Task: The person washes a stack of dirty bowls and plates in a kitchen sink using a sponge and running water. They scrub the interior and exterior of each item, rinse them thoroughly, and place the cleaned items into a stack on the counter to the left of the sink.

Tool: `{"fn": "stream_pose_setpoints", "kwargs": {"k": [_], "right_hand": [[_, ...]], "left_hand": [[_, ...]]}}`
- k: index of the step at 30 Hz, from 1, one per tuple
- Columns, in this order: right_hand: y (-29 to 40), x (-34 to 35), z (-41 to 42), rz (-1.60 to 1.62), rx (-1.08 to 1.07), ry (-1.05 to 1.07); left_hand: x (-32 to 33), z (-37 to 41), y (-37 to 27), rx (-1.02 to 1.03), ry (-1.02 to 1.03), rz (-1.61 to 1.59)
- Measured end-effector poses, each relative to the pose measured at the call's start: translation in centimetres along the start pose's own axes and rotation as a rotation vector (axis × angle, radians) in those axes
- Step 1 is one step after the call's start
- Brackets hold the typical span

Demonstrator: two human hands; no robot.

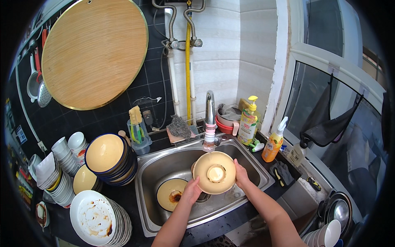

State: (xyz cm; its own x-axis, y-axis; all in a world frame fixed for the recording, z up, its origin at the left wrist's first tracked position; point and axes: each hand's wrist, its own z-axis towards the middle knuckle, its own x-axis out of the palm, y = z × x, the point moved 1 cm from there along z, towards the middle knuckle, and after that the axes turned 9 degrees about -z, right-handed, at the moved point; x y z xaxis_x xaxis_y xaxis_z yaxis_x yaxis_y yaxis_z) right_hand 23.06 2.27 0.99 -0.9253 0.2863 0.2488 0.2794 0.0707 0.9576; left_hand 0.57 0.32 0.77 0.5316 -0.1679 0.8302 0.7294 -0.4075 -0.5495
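My left hand (192, 189) and my right hand (241, 174) grip opposite sides of a yellow bowl (222, 185), its base turned up towards the camera. The bowl is directly under the faucet (210, 108), over the stainless steel sink (148, 213). Part of another rim shows behind the bowl's left edge; whether it is a second bowl I cannot tell. A yellow dish (166, 193) with a dark brown stain lies in the sink, left of my left hand. The drain is partly hidden beneath the held bowl.
Left of the sink stand stacked blue-rimmed bowls (105, 152), stained white plates (89, 216) and small white bowls (64, 154). Behind it are a wire rack with steel wool (179, 126) and a soap pump bottle (247, 123). A spray bottle (273, 145) and gloves (282, 173) lie to the right.
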Motion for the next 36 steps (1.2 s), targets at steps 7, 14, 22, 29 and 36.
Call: {"fn": "stream_pose_setpoints", "kwargs": {"k": [7, 14, 22, 29, 36], "right_hand": [[-0.2, 0.5, 0.9, -0.347, -0.288, -0.146], [5.1, 8.1, -4.0, -1.086, -1.107, 0.057], [4.9, 9.7, -3.8, -1.062, -1.129, 0.14], [4.9, 10.4, -4.5, -1.148, -1.013, 0.113], [4.2, 9.5, -2.4, -1.065, -0.642, -0.174]], "left_hand": [[1.3, -0.2, 0.3, 0.202, -0.118, 0.246], [2.0, -1.0, 0.1, 0.267, -0.138, 0.333], [1.0, -0.4, 1.2, 0.25, -0.112, 0.507], [0.3, -0.1, 1.4, 0.312, -0.141, 0.556], [1.7, -1.0, 0.7, 0.241, -0.174, 0.565]]}}
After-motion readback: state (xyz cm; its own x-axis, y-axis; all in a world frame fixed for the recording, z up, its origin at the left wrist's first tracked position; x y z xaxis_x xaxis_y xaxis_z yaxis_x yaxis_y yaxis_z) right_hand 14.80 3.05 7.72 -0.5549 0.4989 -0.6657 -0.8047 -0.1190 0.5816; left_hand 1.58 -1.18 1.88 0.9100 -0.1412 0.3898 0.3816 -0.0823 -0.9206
